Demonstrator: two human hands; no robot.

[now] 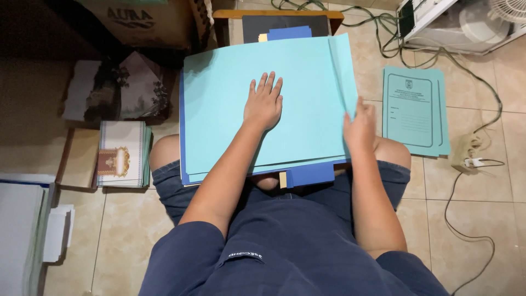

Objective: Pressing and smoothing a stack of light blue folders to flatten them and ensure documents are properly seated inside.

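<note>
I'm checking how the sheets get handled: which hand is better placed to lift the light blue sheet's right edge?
Probably the right hand: its grip is already at the raised right edge of the light blue sheet. The left hand lies flat on the sheet's middle, pressing the stack down, away from any edge.

The big sheet of card (307, 98) on the lap is a plain light turquoise, with darker royal-blue sheets (307, 174) peeking out underneath and a small tan tab (282, 179) at the bottom edge. The printed folders (413, 109) on the floor are a slightly greener teal with dark line borders, and the floor tiles (126, 230) are mottled beige. The stack of booklets (121, 153) is white with a gold and maroon ornament, the cardboard box (142, 22) is brown, and the shorts (285, 241) are navy.
</note>
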